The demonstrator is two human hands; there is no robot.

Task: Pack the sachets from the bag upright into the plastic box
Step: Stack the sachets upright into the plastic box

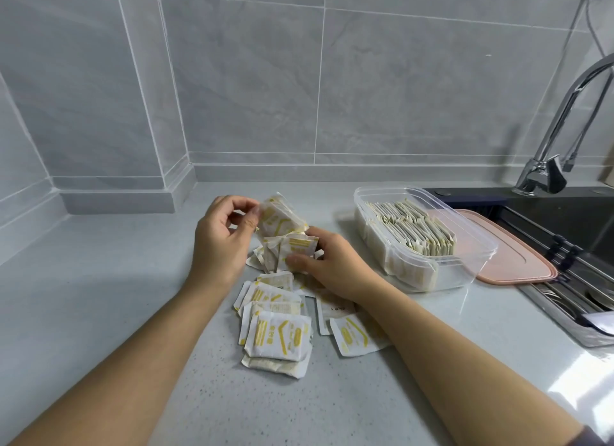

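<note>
Several white sachets with yellow print [275, 332] lie scattered flat on the grey counter in front of me. My left hand [221, 239] pinches a sachet [277, 218] by its edge, lifted above the pile. My right hand [324, 262] holds a small bundle of sachets [292, 251] upright on the counter just below it. The clear plastic box [478, 243] stands to the right, with a row of sachets [412, 228] packed upright inside, filling most of its length. No bag is in view.
A pink lid [518, 259] lies under and beside the box at the sink's edge. The dark sink [571, 233] and chrome tap [548, 166] are at the right. Tiled walls close the back and left corner.
</note>
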